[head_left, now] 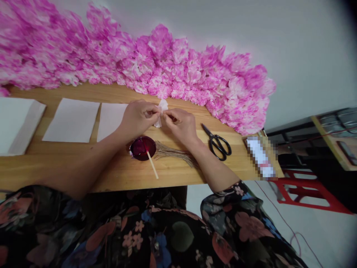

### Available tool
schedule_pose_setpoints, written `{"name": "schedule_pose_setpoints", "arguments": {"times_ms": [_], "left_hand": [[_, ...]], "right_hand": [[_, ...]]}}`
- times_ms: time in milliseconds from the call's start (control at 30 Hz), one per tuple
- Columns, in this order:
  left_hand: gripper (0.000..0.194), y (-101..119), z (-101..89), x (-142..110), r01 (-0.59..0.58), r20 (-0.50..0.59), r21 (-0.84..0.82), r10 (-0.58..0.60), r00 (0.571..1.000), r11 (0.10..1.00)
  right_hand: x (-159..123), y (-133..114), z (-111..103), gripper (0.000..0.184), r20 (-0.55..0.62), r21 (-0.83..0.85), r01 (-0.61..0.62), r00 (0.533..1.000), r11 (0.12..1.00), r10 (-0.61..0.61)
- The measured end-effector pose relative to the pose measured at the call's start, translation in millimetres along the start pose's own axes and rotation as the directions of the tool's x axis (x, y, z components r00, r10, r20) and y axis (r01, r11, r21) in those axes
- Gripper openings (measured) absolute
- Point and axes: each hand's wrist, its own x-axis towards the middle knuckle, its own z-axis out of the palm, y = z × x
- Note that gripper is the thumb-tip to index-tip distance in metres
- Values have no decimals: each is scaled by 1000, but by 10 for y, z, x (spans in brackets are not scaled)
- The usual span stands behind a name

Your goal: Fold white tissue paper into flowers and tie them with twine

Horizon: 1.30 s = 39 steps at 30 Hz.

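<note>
You sit at a long, pale-brown wooden table [111,169], its near edge close to you. A heaped bank of pink-and-white ruffled flowers [178,70] runs along its far side, probably pushed back there to leave you working room. At the left lies a thick stack of white paper [11,123]; between it and your hands, two flat, square white sheets [72,121] lie side by side, seemingly spread apart so each is easy to pick up.

A bundle of thin brown strands [173,152] lies under your right forearm, near side, likely kept close for quick reach. Right of it, black-handled metal scissors [212,137] rest with their tips toward the far side, the handles turned toward you.

Your left hand [141,115] and right hand [181,123] meet near the flowers, fingertips pinched from either side on a small, gathered piece of thin white paper [163,105] above the table. Its ends fan out far and near, so the grip appears to keep its narrow middle bunched.

Nearer you sits a round, dark dish [141,159] of deep red liquid, a slim, pale wooden stick [152,165] leaning out toward you, presumably for easy grasping.
</note>
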Motion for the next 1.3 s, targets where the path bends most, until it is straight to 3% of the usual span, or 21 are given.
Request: {"name": "schedule_pose_setpoints", "arguments": {"times_ms": [233, 733, 1133, 1300], "left_hand": [[16, 0, 15, -6, -15, 24, 43, 14, 1000, 999], [10, 63, 13, 0, 50, 14, -38, -50, 999, 998], [12, 20, 9, -25, 118, 40, -203, -112, 993, 972], [15, 35, 1, -28, 118, 32, -209, -114, 993, 971]], "right_hand": [[-8, 2, 4, 22, 25, 2, -13, 1000, 1000, 13], [-20, -50, 3, 23, 14, -56, -20, 1000, 998, 21], [-1, -22, 13, 22, 15, 90, -110, 994, 990, 109], [-3, -17, 19, 23, 2, 82, -80, 997, 993, 80]]}}
